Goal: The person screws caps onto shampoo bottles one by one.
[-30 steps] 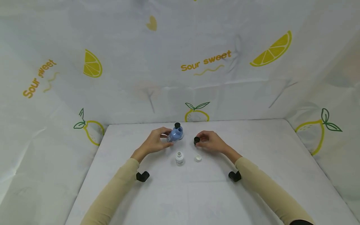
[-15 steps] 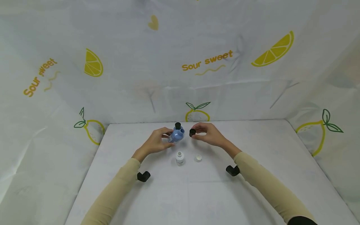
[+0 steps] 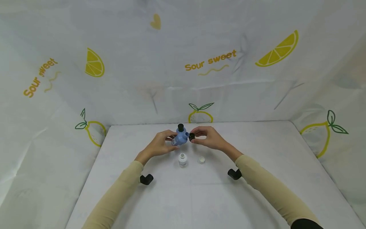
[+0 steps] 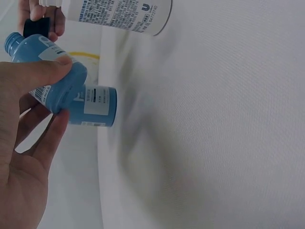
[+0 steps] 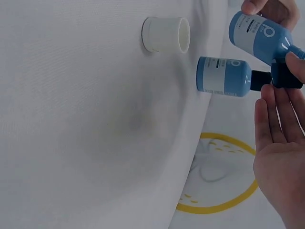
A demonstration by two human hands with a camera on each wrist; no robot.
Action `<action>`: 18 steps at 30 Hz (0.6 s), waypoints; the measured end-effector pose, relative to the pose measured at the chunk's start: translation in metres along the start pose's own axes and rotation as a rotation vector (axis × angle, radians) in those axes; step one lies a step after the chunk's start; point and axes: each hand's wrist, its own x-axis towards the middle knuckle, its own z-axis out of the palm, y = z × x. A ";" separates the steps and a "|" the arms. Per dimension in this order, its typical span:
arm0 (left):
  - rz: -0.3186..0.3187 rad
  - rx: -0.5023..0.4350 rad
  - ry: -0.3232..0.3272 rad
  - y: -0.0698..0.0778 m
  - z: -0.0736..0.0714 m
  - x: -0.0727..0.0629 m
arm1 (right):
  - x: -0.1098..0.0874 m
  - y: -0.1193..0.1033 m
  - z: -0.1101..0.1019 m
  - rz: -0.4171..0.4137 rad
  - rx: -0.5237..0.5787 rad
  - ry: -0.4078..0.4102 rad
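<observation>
In the head view my left hand (image 3: 160, 144) holds an uncapped blue bottle (image 3: 179, 140) off the table, its open neck tilted to the right. My right hand (image 3: 213, 139) pinches a black cap (image 3: 192, 137) between thumb and fingers, right beside that neck. Whether cap and neck touch is hard to tell. A second blue bottle (image 5: 223, 76), black cap on, stands upright behind the held one and is partly hidden by it in the head view. Nearer the person are an uncapped white bottle (image 3: 183, 161), standing upright, and a white cap (image 3: 201, 160) lying on the table.
White cloth covers the table (image 3: 183, 197). Behind it rises a white backdrop (image 3: 128, 79) printed with lemons and lettering. A black wrist device (image 3: 146, 179) sits by the left forearm, another black device (image 3: 234, 174) by the right.
My right hand has carried the black cap leftward and away from the person, up to the blue bottle's neck. The left hand has tipped that bottle slightly more to the right.
</observation>
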 end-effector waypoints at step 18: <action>0.016 0.007 0.004 -0.007 -0.001 -0.003 | 0.002 -0.008 0.002 -0.045 0.046 0.057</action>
